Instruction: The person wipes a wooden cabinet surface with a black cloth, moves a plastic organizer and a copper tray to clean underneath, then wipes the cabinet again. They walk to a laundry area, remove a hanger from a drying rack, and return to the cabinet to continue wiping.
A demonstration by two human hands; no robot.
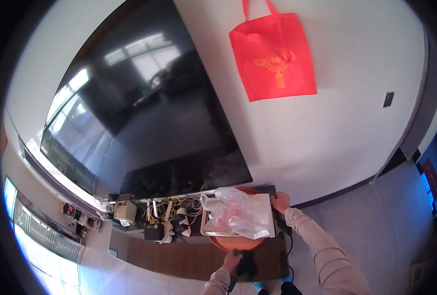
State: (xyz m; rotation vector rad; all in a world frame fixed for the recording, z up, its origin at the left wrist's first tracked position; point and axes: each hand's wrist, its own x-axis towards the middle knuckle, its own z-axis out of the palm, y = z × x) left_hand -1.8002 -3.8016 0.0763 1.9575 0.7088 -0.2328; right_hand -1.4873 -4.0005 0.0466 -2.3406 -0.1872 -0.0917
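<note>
In the lower middle, my left hand (232,260) is closed around a dark, soft-looking item (237,252), possibly a cloth, at the front edge of a glossy dark TV cabinet (166,258). My right hand (281,202) is at the cabinet's right end, its fingers curled by the edge of a white flat sheet or box (266,212); whether they grip it is unclear. Crumpled clear plastic bags (233,210) lie on a pale tray (203,225) beside that sheet. Under the tray, a round orange-red tray (236,243) shows at front and back.
Left of the tray are tangled cables (172,208), power strips, a black box (153,232) and a beige organizer (124,211). A large television (159,110) stands behind. A red tote bag (275,62) hangs on the wall. Black cords (290,247) run down at the right end.
</note>
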